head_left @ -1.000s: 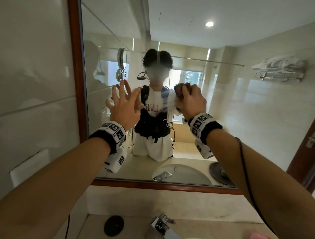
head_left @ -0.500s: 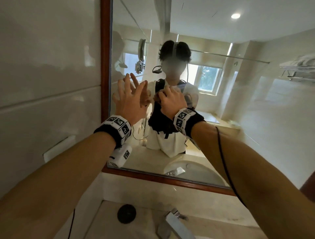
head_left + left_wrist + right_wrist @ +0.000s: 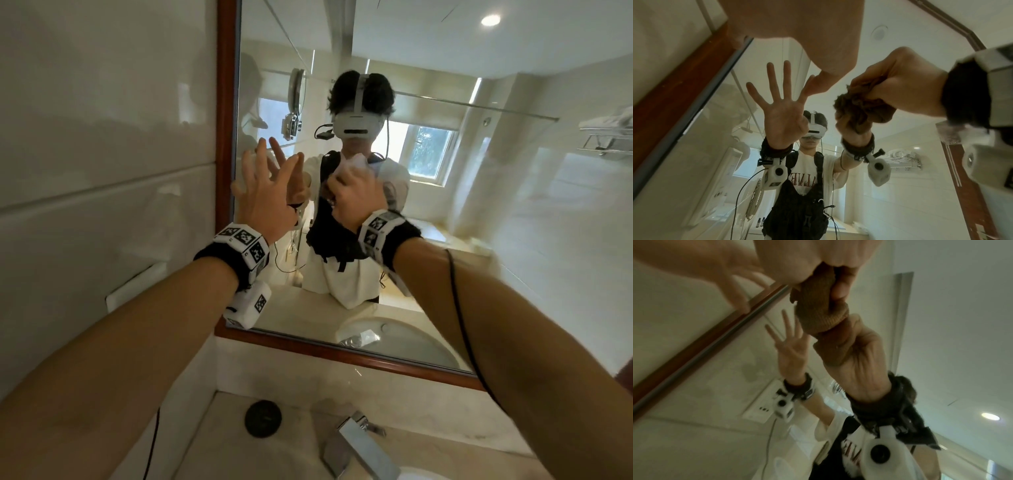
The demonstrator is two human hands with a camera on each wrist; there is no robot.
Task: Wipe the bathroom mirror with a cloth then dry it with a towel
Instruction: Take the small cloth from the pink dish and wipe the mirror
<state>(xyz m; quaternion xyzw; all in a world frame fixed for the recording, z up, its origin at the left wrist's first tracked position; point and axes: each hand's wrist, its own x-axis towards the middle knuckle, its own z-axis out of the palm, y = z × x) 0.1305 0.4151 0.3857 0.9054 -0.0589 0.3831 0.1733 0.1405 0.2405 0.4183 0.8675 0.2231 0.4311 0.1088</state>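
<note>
The mirror point(image 3: 445, 240) has a red-brown wooden frame point(image 3: 226, 137) and hangs above the basin. My left hand point(image 3: 270, 181) is open with fingers spread, its fingertips touching the glass near the left edge of the frame. Just to its right, my right hand point(image 3: 356, 195) grips a bunched brown cloth point(image 3: 863, 102) and presses it against the glass. The right wrist view shows the cloth point(image 3: 818, 308) squeezed between fingers and thumb, meeting its own reflection. In the head view the cloth is mostly hidden behind my right hand.
A chrome tap point(image 3: 359, 445) and a round black stopper point(image 3: 263, 418) sit on the pale stone counter point(image 3: 428, 404) below the mirror. Glossy wall tiles point(image 3: 102, 171) run along the left. White towels on a chrome rack point(image 3: 609, 130) appear reflected at the far right.
My right hand has slid the cloth leftwards across the glass, close to the left hand. The left hand stays spread on the mirror. The view has swung left.
</note>
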